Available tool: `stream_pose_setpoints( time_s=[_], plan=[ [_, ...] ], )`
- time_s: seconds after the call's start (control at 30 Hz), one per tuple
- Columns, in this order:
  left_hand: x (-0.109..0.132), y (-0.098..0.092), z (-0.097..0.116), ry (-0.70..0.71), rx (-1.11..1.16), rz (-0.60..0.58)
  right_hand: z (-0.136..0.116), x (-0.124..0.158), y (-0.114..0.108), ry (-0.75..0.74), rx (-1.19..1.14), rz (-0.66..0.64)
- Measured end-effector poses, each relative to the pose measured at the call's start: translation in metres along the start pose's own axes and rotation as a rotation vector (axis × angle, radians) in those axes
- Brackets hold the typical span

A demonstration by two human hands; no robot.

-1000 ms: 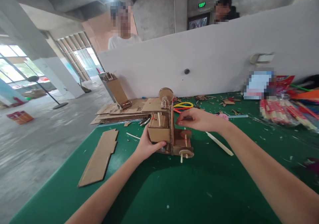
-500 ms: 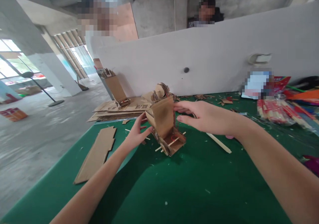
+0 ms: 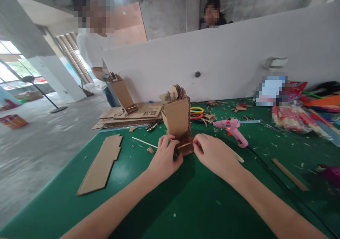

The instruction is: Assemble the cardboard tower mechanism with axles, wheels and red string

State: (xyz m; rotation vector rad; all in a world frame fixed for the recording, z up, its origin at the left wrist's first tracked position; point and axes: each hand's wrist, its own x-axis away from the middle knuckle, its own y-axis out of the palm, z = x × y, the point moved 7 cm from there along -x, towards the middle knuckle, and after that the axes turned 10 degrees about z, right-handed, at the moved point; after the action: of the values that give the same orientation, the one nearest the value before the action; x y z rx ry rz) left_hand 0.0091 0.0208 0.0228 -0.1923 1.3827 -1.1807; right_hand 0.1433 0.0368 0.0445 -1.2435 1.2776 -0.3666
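A brown cardboard model [image 3: 177, 116] stands upright on the green table, with a tall panel, rounded cardboard pieces on top and a low open base. A thin wooden stick [image 3: 185, 145] crosses that base, and a bit of red wire shows behind it. My left hand [image 3: 164, 156] curls its fingers and thumb round the base's lower left corner, hiding the stick's left end. On the opposite side, my right hand [image 3: 212, 151] pinches at the base's right edge, where the stick's other end is covered by my fingertips.
A pink glue gun [image 3: 233, 129] with a black cord lies right. Scissors [image 3: 197, 113] lie behind the model. Left are a cut cardboard piece [image 3: 102, 164] and stacked cardboard sheets [image 3: 146, 111] bearing a second model [image 3: 123, 93]. Beyond the white partition [image 3: 228, 61] are two people.
Both hands have come down from the model's sides to its base and closed there. The model has turned to face me more squarely. The glue gun and scissors are now uncovered.
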Motion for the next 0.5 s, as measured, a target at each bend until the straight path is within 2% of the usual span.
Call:
stream_pose_setpoints(
  time_s=[0.13,0.27,0.4,0.5],
  plan=[
    [-0.007,0.003,-0.009,0.028,0.052,0.010,0.012,0.003,0.007,0.105,-0.074,0.022],
    [-0.015,0.006,-0.012,0.035,0.066,-0.054,0.019,0.004,0.019,0.176,-0.075,-0.029],
    [-0.022,0.000,-0.007,-0.034,-0.130,-0.060,0.017,0.001,0.020,0.158,-0.056,-0.083],
    [-0.027,-0.001,0.006,0.003,-0.271,-0.052,0.016,0.001,0.017,0.153,0.021,-0.118]
  ],
)
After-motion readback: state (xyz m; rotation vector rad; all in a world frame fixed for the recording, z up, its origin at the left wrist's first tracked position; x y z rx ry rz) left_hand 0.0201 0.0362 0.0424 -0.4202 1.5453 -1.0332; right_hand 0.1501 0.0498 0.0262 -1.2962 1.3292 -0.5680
